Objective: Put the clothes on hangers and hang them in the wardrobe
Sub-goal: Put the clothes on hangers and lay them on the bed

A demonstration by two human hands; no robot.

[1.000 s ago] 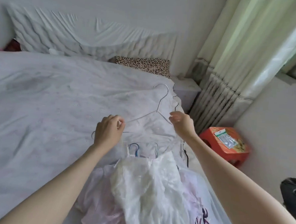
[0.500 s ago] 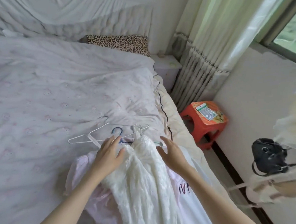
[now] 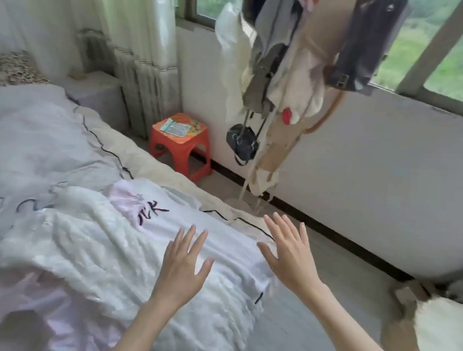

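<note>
- Bed (image 3: 37, 141), largest thing in view: grey-white cover with a dark piped edge, filling the left and lower part of the frame.
- Wall with a window (image 3: 449, 53) on the right, green outside; pale curtain (image 3: 131, 28) hanging in the corner.
- Coat stand (image 3: 289, 97) by the wall, loaded with garments and bags; a small black bag (image 3: 241, 144) hangs low on it.
- Clothes on the bed, near its edge: a white lacy garment (image 3: 90, 248) lies on top of a pale pink shirt (image 3: 152, 214) with dark lettering. None is on a hanger yet.
- Red plastic stool (image 3: 179, 142) on the floor between bed and wall, a small packet (image 3: 175, 127) on its seat.
- Left hand (image 3: 181, 267): grip released, fingers spread and straight, over the white garment; cannot tell whether it touches the cloth.
- Right hand (image 3: 290, 255): grip released, fingers spread, holding nothing, past the bed's edge.
- Thin wire hangers (image 3: 28, 206) at the left, partly blurred, lying on the cover beside the clothes.
</note>
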